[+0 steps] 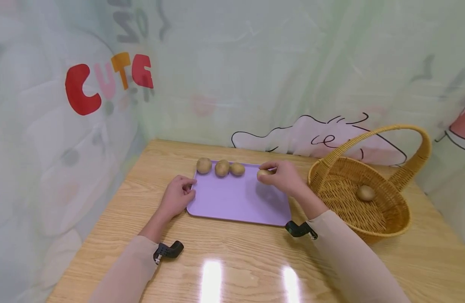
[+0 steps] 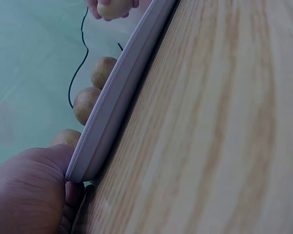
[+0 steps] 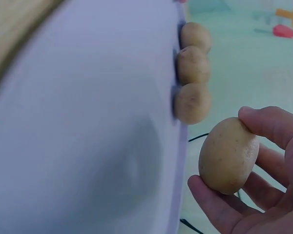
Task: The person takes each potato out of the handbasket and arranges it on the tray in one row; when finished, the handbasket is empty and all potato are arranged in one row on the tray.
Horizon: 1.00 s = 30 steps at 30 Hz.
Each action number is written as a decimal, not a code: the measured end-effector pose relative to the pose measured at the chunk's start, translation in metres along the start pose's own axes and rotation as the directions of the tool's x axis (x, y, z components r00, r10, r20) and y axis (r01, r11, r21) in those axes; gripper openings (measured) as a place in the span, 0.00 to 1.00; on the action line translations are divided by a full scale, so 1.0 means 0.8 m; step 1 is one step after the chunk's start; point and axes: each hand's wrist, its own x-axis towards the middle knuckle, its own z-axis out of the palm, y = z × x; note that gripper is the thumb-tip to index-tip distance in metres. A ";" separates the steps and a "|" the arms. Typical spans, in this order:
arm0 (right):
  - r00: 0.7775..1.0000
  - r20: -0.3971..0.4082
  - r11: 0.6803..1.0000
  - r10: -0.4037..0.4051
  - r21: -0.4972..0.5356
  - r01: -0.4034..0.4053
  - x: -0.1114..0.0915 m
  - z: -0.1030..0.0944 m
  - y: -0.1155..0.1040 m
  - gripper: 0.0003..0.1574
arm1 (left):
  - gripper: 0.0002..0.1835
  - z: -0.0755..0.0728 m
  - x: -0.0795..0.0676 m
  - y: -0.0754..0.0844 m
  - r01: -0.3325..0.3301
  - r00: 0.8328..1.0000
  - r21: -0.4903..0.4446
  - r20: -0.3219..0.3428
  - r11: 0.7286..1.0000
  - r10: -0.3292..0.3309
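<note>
My right hand [image 1: 286, 177] holds a potato [image 3: 228, 155] between thumb and fingers, above the right part of a purple tray [image 1: 232, 198]. In the right wrist view that potato hangs apart from the tray's surface. Along the tray's far edge, toward the left, three potatoes sit in a row: a left one [image 1: 204, 165], a middle one [image 1: 222, 168] and a right one [image 1: 238, 169]. My left hand [image 1: 176, 196] grips the tray's left edge; in the left wrist view the thumb lies over the rim, with fingers partly hidden below.
A wicker basket [image 1: 400, 219] with a tall arched handle stands right of the tray, a single potato [image 1: 366, 193] inside it. Under everything is a wooden table [image 1: 232, 248]. A printed curtain [image 1: 232, 84] hangs behind the table and along its left side.
</note>
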 end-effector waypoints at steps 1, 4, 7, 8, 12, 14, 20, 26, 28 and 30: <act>1.000 0.000 1.000 0.000 0.001 0.000 0.005 0.002 0.001 0.23 | 0.14 0.000 0.000 -0.001 -0.004 1.000 -0.001 -0.001 1.000 0.004; 1.000 0.004 1.000 -0.016 0.011 0.016 0.018 0.009 0.009 0.24 | 0.14 0.001 0.001 -0.002 -0.001 1.000 0.002 0.001 1.000 0.001; 1.000 -0.003 1.000 -0.026 0.010 0.026 0.030 0.016 0.016 0.25 | 0.14 0.002 0.002 -0.001 0.007 1.000 0.007 0.001 1.000 -0.007; 0.999 -0.008 0.999 -0.032 0.003 0.032 0.033 0.019 0.019 0.24 | 0.14 0.002 0.002 -0.001 0.010 1.000 0.009 -0.001 1.000 -0.010; 0.998 -0.032 0.997 -0.056 -0.050 0.055 0.048 0.033 0.025 0.23 | 0.14 0.002 0.001 -0.001 0.013 1.000 0.007 -0.009 1.000 -0.013; 0.996 -0.033 0.993 -0.078 -0.091 0.075 0.055 0.041 0.026 0.22 | 0.14 0.001 0.001 -0.001 0.015 1.000 0.001 -0.016 1.000 -0.015; 0.998 -0.017 0.985 -0.064 -0.159 0.061 0.066 0.053 0.022 0.24 | 0.14 0.005 0.001 -0.002 0.008 1.000 0.000 -0.019 1.000 -0.008; 0.998 -0.010 0.983 -0.068 -0.173 0.065 0.068 0.054 0.019 0.24 | 0.14 0.004 0.001 0.000 0.014 1.000 -0.002 -0.015 1.000 -0.014; 0.996 -0.002 0.982 -0.090 -0.167 0.088 0.069 0.055 0.019 0.24 | 0.14 0.003 0.002 0.000 0.017 1.000 -0.002 -0.015 1.000 -0.017; 0.995 0.005 0.981 -0.101 -0.166 0.100 0.069 0.056 0.018 0.26 | 0.14 0.001 0.002 -0.001 0.024 1.000 0.000 -0.014 1.000 -0.024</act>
